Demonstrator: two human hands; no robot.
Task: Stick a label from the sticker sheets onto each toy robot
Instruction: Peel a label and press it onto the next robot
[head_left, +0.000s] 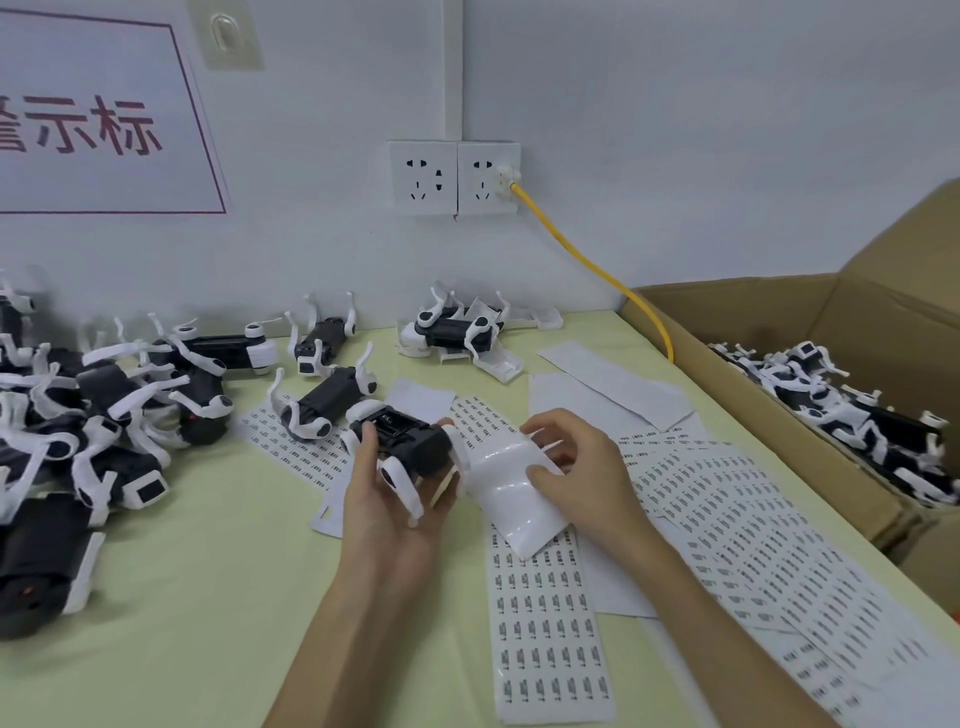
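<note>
Over tabletop (208, 571) | our left hand (384, 504) grips toy robot (410, 447) | right hand (576, 457) pinches curled sticker sheet (511, 488) | risk: curl may spring free

Head-worn camera looks forward and down, close over the table (197, 582).

Our pale green table (208, 582) carries toy robots (104, 384) heaped at its left and sticker sheets (545, 623) spread across its right.
</note>
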